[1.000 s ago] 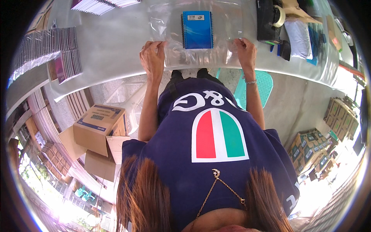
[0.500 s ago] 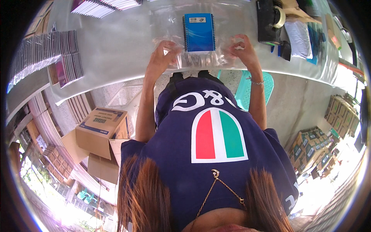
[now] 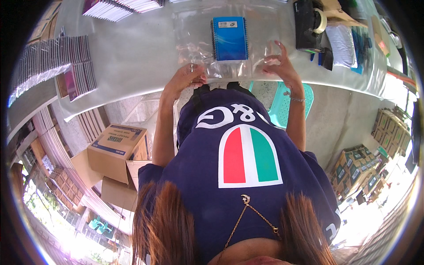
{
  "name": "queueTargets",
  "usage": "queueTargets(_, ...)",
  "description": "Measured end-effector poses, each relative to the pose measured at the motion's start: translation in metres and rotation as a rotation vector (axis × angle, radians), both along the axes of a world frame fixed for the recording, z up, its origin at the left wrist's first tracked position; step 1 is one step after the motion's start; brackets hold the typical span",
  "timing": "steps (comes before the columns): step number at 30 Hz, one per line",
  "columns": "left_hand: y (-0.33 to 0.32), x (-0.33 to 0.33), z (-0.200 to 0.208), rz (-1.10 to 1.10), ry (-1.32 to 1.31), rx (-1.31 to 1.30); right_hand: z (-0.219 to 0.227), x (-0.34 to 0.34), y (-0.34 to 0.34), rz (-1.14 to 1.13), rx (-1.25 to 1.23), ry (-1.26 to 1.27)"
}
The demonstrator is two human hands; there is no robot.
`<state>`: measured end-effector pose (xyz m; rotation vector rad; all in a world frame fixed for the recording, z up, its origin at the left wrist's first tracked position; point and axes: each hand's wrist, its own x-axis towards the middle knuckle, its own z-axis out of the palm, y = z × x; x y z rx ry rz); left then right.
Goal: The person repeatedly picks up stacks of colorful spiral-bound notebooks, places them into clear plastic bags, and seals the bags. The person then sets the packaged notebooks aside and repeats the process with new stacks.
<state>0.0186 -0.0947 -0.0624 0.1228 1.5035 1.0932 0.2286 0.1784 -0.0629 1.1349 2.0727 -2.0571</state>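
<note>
A blue spiral-bound notebook (image 3: pixel 230 40) with a white label lies on a clear plastic sheet (image 3: pixel 191 49) near the table's front edge. My left hand (image 3: pixel 185 77) is at the sheet's near left corner, fingers curled and closed on the plastic. To the right of the notebook, my right hand (image 3: pixel 285 68) hovers over the sheet's near right part. Its fingers are spread apart, and nothing shows between them.
A black tape dispenser (image 3: pixel 307 28) with a tape roll stands right of the sheet, beside a white plastic packet (image 3: pixel 341 46). Stacked notebooks (image 3: pixel 55 57) fill the table's left end. Below are an opened cardboard box (image 3: pixel 115 143) and a green plastic stool (image 3: pixel 304 99).
My left hand has moved nearer to the table's front edge. The fingers of my right hand have spread, and that hand has come slightly toward me. The notebook has shifted very slightly.
</note>
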Motion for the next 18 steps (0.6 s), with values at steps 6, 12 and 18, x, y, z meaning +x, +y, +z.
queueTargets(6,-0.025,-0.005,-0.041,0.582,-0.886,0.419,-0.029,0.016,0.004,-0.493,-0.602,0.309)
queueTargets(12,-0.026,-0.004,-0.042,0.796,-1.228,0.475,-0.032,0.014,0.001,-0.559,-0.637,0.363)
queueTargets(18,-0.026,-0.016,-0.033,-0.09,0.291,-0.001,-0.039,0.016,0.016,-0.164,0.106,0.12)
